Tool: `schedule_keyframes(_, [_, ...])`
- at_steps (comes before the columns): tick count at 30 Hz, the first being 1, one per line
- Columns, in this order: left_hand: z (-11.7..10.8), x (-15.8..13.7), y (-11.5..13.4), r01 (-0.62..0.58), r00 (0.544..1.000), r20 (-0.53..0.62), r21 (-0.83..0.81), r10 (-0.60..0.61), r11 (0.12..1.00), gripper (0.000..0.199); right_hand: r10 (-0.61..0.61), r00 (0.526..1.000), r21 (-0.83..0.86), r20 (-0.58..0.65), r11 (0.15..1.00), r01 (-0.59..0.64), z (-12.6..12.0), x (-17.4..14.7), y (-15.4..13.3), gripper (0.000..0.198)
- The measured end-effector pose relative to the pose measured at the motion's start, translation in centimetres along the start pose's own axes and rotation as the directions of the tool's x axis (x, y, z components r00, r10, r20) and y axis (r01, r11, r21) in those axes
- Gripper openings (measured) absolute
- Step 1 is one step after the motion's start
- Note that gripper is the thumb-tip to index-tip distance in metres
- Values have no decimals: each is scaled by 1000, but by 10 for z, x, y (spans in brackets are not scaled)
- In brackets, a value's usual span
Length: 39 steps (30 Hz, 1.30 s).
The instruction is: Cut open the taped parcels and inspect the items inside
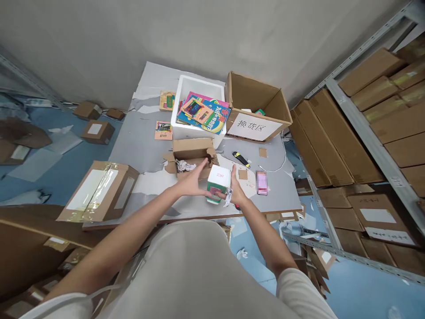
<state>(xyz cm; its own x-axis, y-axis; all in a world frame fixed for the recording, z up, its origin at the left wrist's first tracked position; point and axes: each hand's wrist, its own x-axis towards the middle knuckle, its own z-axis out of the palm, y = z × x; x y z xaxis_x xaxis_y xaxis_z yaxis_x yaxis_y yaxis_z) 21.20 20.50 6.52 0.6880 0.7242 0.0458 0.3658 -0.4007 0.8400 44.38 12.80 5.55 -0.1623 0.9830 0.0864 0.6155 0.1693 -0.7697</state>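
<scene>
A small white-and-green box [219, 176] with red print on its white top is between my hands, above the near part of the table. My left hand [193, 180] grips it from the left, thumb stretched out toward the far side. On the other side my right hand [237, 189] curls its fingers round the near face. A scrap of crumpled white paper [228, 197] sticks out by my right fingers. Just beyond my left hand stands an opened brown carton [191, 149], flaps up, with crumpled paper [184, 166] inside.
Behind are a white foam box [186, 130] topped with books [206, 113] and a big labelled carton [254, 127]. A black-and-yellow box cutter [241, 158], a phone [262, 183] and a white cable [279, 168] lie right. A taped carton [99, 190] stands left; loaded shelves [365, 133] flank the right.
</scene>
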Motion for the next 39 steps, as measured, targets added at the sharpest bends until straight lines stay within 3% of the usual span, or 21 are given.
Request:
schedule_keyframes(2, [19, 8, 5, 10, 1000, 17, -195, -7, 981, 113, -17, 999, 45, 49, 999, 15, 6, 0, 8, 138])
schedule_keyframes(4, [33, 13, 1, 46, 999, -1, -287, -48, 957, 93, -28, 997, 97, 76, 995, 21, 11, 1, 13, 138])
schedule_keyframes(8, [47, 7, -12, 130, 980, -104, -313, -170, 941, 83, -7, 997, 272, 79, 962, -14, 15, -1, 29, 140])
schedule_keyframes(11, [53, -2, -20, 229, 949, -153, -266, -276, 936, 83, 151, 987, 374, 57, 913, -162, 13, -9, 55, 132])
schedule_keyframes(14, [59, -9, -25, 268, 935, -172, -232, -311, 935, 75, 330, 939, 230, 102, 910, -345, 8, -22, 84, 111])
schedule_keyframes(17, [65, -17, -23, 271, 916, -220, -279, -337, 921, 72, 342, 935, 18, 99, 938, -345, 7, -33, 97, 87])
schedule_keyframes(20, [63, -28, -16, 254, 844, -319, -470, -431, 846, 71, 285, 956, 103, 70, 951, -291, 15, -43, 86, 75])
schedule_keyframes(23, [55, -40, -7, 158, 727, -384, -713, -569, 683, 65, 300, 950, 374, 86, 874, -309, 29, -50, 59, 95])
schedule_keyframes(25, [50, -46, -1, 63, 677, -369, -833, -637, 549, 65, 290, 954, 505, 75, 814, -288, 37, -51, 35, 110])
schedule_keyframes(28, [52, -48, 9, -7, 688, -313, -905, -655, 425, 65, 260, 964, 558, -47, 807, -191, 45, -43, -5, 121])
schedule_keyframes(30, [59, -47, 15, -10, 709, -283, -919, -645, 393, 64, 278, 945, 537, -171, 830, -148, 45, -35, -28, 113])
schedule_keyframes(33, [69, -51, 18, 31, 784, -164, -953, -599, 302, 67, 286, 914, 481, -290, 869, -119, 33, -26, -47, 96])
schedule_keyframes(35, [71, -59, 12, 90, 833, -50, -971, -550, 224, 72, 215, 918, 407, -334, 911, -65, 19, -25, -48, 90])
schedule_keyframes(37, [71, -70, 0, 149, 828, 16, -970, -561, 192, 74, 87, 933, 286, -348, 958, 18, 5, -27, -43, 87])
schedule_keyframes(39, [70, -81, -14, 222, 774, 44, -953, -632, 206, 77, -55, 960, 139, -273, 986, 96, -3, -28, -36, 83])
